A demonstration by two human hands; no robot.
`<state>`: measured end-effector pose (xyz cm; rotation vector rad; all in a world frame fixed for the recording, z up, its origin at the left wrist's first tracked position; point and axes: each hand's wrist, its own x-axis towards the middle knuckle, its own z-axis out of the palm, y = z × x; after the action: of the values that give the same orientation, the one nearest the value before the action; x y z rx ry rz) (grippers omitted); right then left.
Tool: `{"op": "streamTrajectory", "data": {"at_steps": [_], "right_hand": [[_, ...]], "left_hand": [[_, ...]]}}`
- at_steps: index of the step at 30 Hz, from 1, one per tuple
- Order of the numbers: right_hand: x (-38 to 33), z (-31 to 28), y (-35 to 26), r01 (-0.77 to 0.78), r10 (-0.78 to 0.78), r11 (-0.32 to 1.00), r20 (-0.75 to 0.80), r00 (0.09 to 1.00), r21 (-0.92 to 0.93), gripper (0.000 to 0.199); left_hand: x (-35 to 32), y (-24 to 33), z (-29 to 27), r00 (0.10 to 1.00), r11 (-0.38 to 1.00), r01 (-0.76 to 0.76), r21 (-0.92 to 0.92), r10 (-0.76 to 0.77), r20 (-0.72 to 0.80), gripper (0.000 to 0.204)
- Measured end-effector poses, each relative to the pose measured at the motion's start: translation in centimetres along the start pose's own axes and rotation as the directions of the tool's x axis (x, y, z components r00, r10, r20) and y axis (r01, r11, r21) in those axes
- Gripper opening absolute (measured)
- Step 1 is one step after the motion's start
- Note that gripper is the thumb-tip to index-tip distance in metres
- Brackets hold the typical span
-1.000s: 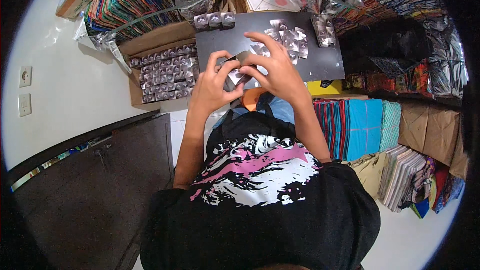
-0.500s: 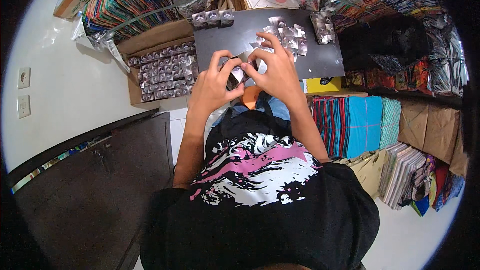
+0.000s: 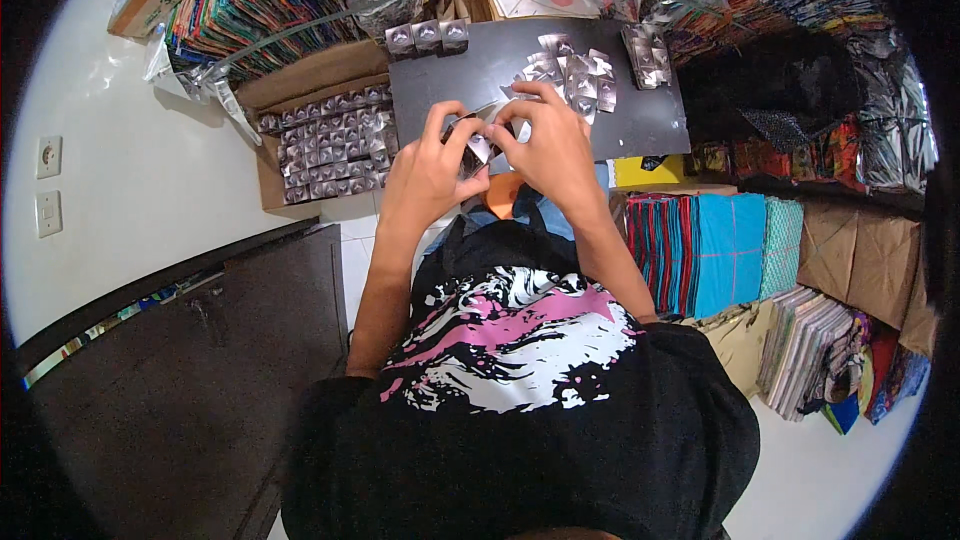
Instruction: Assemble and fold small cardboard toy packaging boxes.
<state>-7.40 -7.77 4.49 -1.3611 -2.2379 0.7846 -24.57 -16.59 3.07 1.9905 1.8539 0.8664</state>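
A small dark grey box (image 3: 472, 152) with a pale top flap is held up in front of the near edge of the black table (image 3: 440, 80). My left hand (image 3: 420, 175) wraps round the box from the left, fingers closed on its side. My right hand (image 3: 552, 148) pinches at the upper right of the same box, with thumb and index finger at its flap. Beyond my hands lies a loose spread of flat, unfolded box blanks (image 3: 580, 75). A row of three formed boxes (image 3: 427, 37) stands at the table's far left corner.
Left of the table, an open cardboard carton (image 3: 300, 73) holds many similar small boxes (image 3: 335, 145). A stack of blanks (image 3: 647, 55) sits at the table's right. Bundled packets (image 3: 290, 0) line the back; folded blue cloth (image 3: 730, 250) is stacked at right.
My right-hand fingers have curled in lower over the box's flap. The left hand keeps its grip, and the box has barely moved.
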Motion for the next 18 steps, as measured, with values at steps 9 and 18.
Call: {"op": "streamTrajectory", "data": {"at_steps": [9, 18], "right_hand": [[0.6, -0.7, -0.2, 0.060, -0.057, 0.998, 0.091, 0.994, -0.031, 0.020], [0.6, -0.1, 1.1, 0.183, -0.171, 0.981, 0.166, 0.971, -0.062, 0.019]], "left_hand": [[-0.1, 0.0, -0.1, 0.999, 0.999, 0.048, -0.010, -0.048, -0.013, 0.063], [-0.1, -0.7, 0.6, 0.999, 0.999, -0.030, -0.032, 0.029, -0.026, 0.067]]}}
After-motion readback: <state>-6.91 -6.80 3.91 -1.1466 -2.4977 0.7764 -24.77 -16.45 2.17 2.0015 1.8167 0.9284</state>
